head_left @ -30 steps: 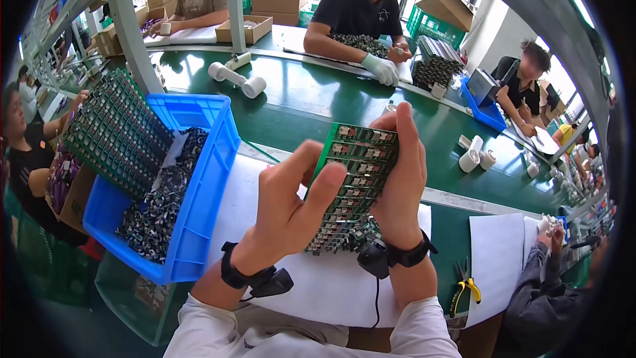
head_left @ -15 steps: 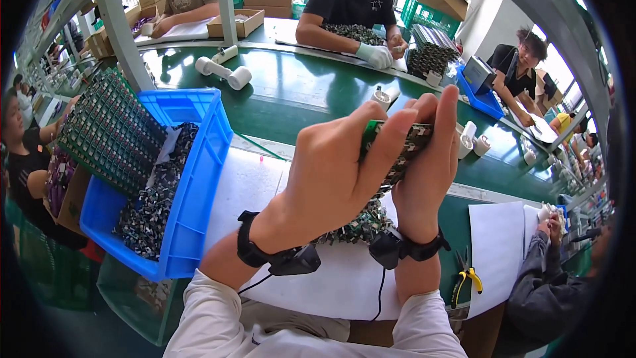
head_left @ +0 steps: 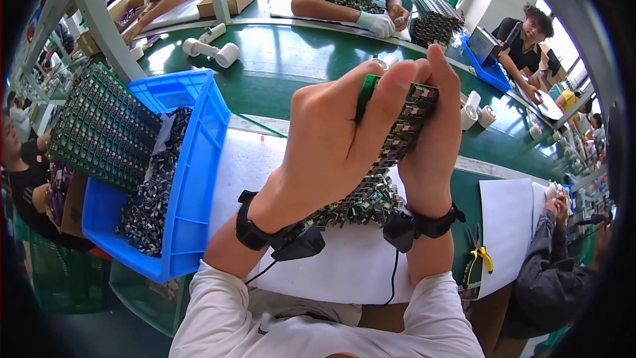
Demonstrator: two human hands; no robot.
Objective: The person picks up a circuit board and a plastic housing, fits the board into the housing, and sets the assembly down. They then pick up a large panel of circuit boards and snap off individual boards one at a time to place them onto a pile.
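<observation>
A green circuit board panel, made up of rows of small boards, stands tilted between my two hands above the worktop. My left hand grips its left side, with the thumb lying along the face and the other fingers partly hidden behind. Along the right edge, my right hand presses with its fingers stretched upward and close together. Under the hands lies a heap of small separated circuit boards on a white sheet. The panel's lower end meets the heap in view; whether they touch, I cannot tell.
At left stands a blue crate with a large board panel and many small boards. Yellow-handled pliers lie at right beside white paper. White plastic parts rest on the green conveyor. Several co-workers sit around.
More of the panel's face shows between my hands, and the heap below is more visible. The whole view has shifted slightly. Both hands keep their hold.
</observation>
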